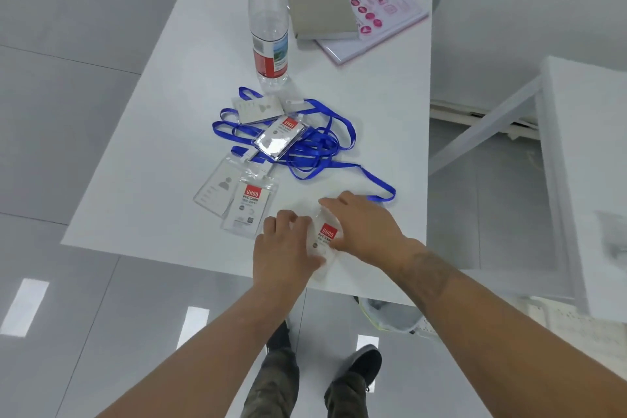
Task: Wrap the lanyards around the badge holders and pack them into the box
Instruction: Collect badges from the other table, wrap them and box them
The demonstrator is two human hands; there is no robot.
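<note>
A clear badge holder with a red UHOO card [324, 237] lies near the table's front edge, held between both hands. My left hand [286, 244] grips its left side and my right hand [364, 229] covers its right side. A blue lanyard [380, 185] runs from under my right hand back to a tangle of blue lanyards [312, 146]. On that tangle lie two more badge holders [280, 137] [258, 108]. Two further holders [249, 210] [217, 188] lie overlapping at the front left. A grey box [319, 2] stands at the back.
A water bottle with a red cap [269, 20] stands behind the lanyards. A white booklet with pink print [383, 10] lies under the grey box. The white table [163, 146] ends just below my hands. A second white table [583, 163] stands to the right.
</note>
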